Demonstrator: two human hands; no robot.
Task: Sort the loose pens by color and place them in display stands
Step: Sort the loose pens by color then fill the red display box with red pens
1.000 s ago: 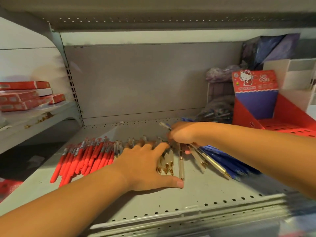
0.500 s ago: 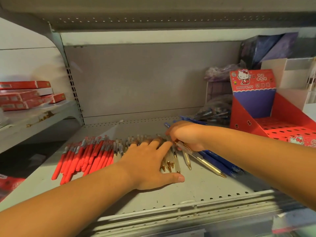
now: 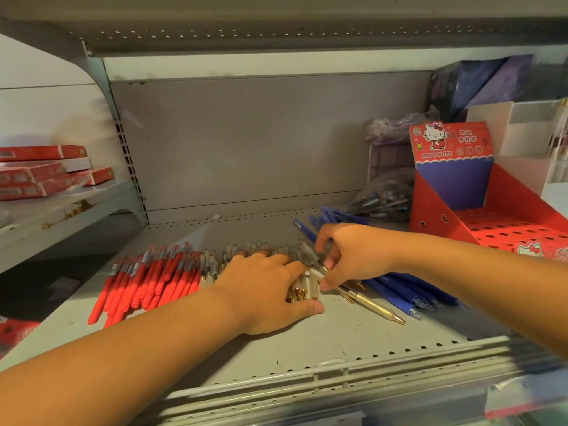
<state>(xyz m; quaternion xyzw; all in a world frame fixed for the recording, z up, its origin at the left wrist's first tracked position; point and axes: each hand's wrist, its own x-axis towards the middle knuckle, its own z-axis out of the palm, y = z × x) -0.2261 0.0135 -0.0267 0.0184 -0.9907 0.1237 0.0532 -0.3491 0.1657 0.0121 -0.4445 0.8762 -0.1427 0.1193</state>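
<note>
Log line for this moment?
left hand: pressing gold pens | right hand: pinching gold pen | red pens, blue pens: piled apart | display stand: unfilled

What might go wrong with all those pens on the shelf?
The right hand pinches one gold-tipped pen whose tip lies beside the blue pens; it might slip and get mixed in. The left hand presses flat on the other gold-tipped pens, right beside the red pens. If it lifts, the round pens may roll together or towards the shelf edge.
</note>
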